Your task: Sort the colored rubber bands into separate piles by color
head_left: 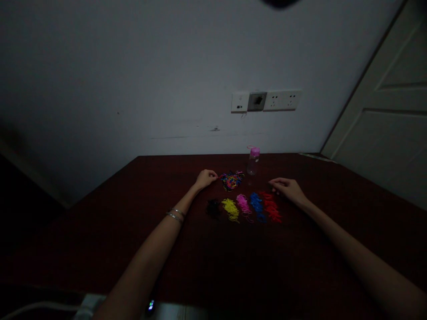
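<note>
My left hand [207, 178] rests at the left edge of a mixed pile of thin coloured bands [232, 180], its thumb and finger pinched on a red band [219, 177]. Off to the right, my right hand [289, 189] hovers just above the back of the red bands [271, 208]. Its fingers are loosely bent and a little apart, with nothing visible in them. Sorted heaps lie in a row in front: black bands [213, 207], yellow bands [231, 210], pink bands [244, 204] and blue bands [256, 205], with the red ones at the right end.
Behind the heaps stands a clear bottle [252, 166] with a pink lid. The dark reddish table [187, 262] meets a pale wall with sockets [280, 101]. A white door [393, 111] is at right. A white cable [46, 305] lies at the lower left.
</note>
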Tool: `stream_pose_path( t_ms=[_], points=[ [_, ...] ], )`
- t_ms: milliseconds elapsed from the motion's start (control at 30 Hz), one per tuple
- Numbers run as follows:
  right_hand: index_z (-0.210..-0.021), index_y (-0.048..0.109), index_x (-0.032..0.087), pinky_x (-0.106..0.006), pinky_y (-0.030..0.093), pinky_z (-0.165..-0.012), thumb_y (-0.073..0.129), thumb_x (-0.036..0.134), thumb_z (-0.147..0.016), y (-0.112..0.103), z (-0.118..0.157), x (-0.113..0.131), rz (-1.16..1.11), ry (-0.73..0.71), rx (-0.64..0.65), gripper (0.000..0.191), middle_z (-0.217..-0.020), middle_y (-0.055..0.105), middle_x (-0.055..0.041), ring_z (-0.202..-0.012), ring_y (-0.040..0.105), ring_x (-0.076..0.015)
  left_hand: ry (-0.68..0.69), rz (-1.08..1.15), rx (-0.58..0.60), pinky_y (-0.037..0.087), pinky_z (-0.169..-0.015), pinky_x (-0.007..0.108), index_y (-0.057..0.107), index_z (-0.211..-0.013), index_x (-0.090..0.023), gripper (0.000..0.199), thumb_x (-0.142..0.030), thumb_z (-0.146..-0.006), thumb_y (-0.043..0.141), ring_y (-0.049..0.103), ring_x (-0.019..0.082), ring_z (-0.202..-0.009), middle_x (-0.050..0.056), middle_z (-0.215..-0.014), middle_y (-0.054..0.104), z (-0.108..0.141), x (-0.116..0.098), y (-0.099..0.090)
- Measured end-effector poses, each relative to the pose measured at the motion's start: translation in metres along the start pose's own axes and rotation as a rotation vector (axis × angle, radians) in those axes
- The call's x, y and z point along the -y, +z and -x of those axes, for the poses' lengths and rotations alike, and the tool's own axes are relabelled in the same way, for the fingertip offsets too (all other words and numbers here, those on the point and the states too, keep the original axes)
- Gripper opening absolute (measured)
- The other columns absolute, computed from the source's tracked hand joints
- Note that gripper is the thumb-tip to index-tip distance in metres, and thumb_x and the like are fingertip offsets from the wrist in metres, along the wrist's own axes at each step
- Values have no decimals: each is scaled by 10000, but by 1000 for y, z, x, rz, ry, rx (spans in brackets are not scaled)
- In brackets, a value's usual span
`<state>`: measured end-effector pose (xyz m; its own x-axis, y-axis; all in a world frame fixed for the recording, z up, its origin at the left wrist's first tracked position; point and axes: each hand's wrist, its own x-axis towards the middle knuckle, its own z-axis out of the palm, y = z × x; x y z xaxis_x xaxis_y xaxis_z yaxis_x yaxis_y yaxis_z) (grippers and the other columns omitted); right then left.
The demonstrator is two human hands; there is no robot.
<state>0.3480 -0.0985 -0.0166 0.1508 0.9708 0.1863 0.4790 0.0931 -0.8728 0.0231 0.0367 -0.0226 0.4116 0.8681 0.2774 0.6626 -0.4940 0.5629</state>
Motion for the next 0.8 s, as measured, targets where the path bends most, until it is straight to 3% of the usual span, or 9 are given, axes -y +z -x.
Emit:
stream_pose_path(
  t_ms=[333,533,800],
  points=[
    [-813,649,122,-211,351,-419,593,546,-627,1,-1,0,5,-6,-30,467,-572,596,-30,-457,468,-94,27,-129,-1,388,-625,218,644,-843,-157,220,-278,-756,481,528,124,-665,34,-752,623,8,-8,-3],
    [-847,646,122,-210,359,-429,586,532,-648,0,-2,-4,26,-2,-16,460,-605,612,-38,-469,481,-95,33,-67,4,402,-681,233,582,-856,-143,190,-240,-802,428,529,128,-731,41,-817,609,1,-2,-4],
    [-813,653,127,-215,362,-428,598,534,-631,0,-1,1,30,14,-31,449,-585,606,-35,-463,475,-97,45,-67,-63,391,-680,229,530,-885,-142,164,-194,-824,387,501,112,-705,30,-789,575,-10,-18,-38]
  ],
)
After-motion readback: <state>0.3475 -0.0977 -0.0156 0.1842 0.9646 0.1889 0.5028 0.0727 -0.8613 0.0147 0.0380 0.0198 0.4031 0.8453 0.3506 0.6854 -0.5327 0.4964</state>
